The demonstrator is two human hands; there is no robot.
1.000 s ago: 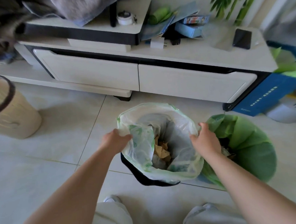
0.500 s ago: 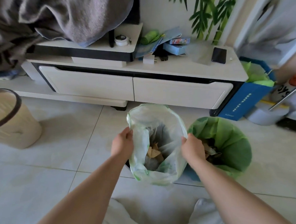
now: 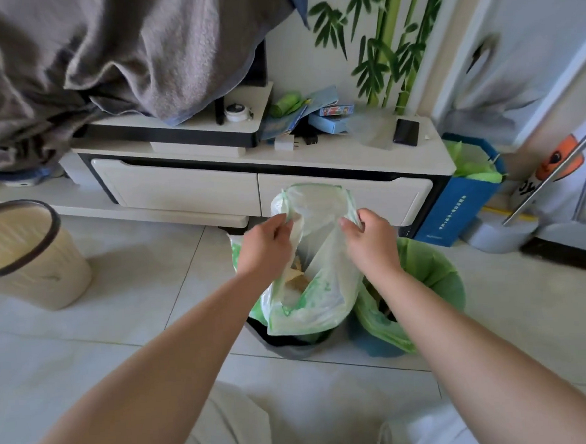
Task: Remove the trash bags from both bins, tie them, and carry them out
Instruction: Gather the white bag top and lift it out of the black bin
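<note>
A translucent white trash bag with green print [image 3: 318,289] hangs partly lifted out of a dark bin [image 3: 292,345] on the tiled floor. Brown paper scraps show inside it. My left hand [image 3: 265,244] pinches the bag's left top edge and my right hand [image 3: 368,237] pinches its right top edge, holding the mouth up and narrowed. Right beside it stands a second bin [image 3: 371,345] lined with a green bag [image 3: 428,272], its bag still folded over the rim, partly hidden by my right forearm.
A low white TV cabinet [image 3: 214,189] with cluttered top runs behind the bins, grey blanket [image 3: 103,61] draped above. An empty beige bin [image 3: 29,258] stands at left. A blue bag [image 3: 455,205] and grey base stand at right. My knees are at the bottom.
Both hands have risen and come closer together, pulling the white bag's mouth up out of the dark bin and narrowing it. The view has tilted upward.
</note>
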